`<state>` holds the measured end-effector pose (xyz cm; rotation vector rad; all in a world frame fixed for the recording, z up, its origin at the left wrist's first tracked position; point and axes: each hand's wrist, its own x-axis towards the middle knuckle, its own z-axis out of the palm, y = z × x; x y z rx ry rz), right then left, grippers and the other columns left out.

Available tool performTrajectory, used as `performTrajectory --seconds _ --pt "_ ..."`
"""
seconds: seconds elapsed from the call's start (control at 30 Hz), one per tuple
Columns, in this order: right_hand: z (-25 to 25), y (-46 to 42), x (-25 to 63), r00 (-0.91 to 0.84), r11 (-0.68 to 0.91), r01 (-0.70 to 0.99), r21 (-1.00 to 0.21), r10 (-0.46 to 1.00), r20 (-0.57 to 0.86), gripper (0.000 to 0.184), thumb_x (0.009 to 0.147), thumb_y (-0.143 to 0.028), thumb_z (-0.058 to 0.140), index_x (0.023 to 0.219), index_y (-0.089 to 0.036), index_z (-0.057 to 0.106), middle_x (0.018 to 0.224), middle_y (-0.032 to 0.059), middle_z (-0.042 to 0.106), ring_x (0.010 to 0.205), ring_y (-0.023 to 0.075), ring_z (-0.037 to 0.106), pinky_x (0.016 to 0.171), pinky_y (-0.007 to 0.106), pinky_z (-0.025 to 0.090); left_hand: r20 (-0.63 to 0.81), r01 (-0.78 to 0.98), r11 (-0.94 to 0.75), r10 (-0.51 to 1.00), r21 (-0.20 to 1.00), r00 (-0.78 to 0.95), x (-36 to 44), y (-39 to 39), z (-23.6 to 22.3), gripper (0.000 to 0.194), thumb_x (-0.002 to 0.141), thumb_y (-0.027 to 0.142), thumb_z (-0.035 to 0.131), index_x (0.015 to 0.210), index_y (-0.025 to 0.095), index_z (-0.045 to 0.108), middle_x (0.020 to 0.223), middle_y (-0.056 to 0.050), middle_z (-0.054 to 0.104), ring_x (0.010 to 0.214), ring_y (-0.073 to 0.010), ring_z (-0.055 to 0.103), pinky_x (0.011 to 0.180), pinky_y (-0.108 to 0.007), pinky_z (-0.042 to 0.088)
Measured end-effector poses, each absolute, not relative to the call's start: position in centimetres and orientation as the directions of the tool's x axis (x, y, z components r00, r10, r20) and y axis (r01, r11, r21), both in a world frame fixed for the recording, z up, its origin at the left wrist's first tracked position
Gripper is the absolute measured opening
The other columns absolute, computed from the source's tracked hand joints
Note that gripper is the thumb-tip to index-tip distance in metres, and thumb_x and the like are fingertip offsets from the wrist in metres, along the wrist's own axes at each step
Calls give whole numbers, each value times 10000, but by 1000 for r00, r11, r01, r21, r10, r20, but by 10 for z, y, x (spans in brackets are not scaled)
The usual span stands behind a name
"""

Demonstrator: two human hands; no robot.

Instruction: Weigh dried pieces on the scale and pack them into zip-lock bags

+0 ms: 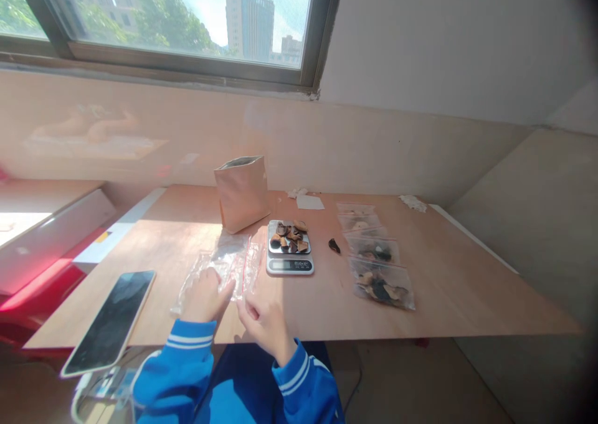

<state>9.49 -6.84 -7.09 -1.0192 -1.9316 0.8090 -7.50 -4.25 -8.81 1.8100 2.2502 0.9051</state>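
On the table [308, 315], our blue sleeves [175, 374] reach in over the near edge, and the clear bag [233, 256] lies left of the scale [289, 267]. Our left hand [204, 296] rests palm down on the bag, part open, fingers loosely bent, thumb apart; our right hand [266, 324] curls at its near right corner, thumb and forefinger close together, though we cannot tell if they pinch it.

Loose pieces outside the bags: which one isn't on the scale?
The lone dark piece on the table, between the scale and the row of zip bags. The other loose pieces sit heaped on the scale's platform.
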Motion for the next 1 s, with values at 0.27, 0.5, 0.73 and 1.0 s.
performTrajectory --seconds 0.27,0.5,0.73,1.0 --pt "-77 -85 104 -357 354 343 -870 906 228 418 928 -337 462 585 -221 253 517 -63 262 476 100 339 509 267 238 130 962 181 969 204 -210 -69 -37 -79 233 914 292 395 831 193 589 797 -85 605 739 -230 590 674 -325 411" --pt "-68 -67 99 -132 237 265 -935 969 208 256 939 -421 465 812 -211 536 661 -21 555 571 130 536 543 239 377 291 657 -140 948 741 -126 -38 -49 -34 314 938 447 331 732 235 438 686 -5 514 666 -182 528 679 -311 446" --pt "-46 -39 121 -141 298 159 -941 950 277 356 959 -460 412 711 -212 474 588 -33 478 544 127 475 518 241 356 253 306 -212 962 928 -101 -2 -56 -20 370 915 537 373 702 243 450 656 -2 471 639 -168 495 633 -297 444" --pt "-45 11 184 -175 369 310 -876 928 328 367 958 -488 423 790 -199 574 758 17 584 692 151 548 608 250 457 299 282 -204 886 938 -353 -17 -6 -9 331 870 473 452 652 230 398 601 37 361 574 -131 396 560 -252 360"
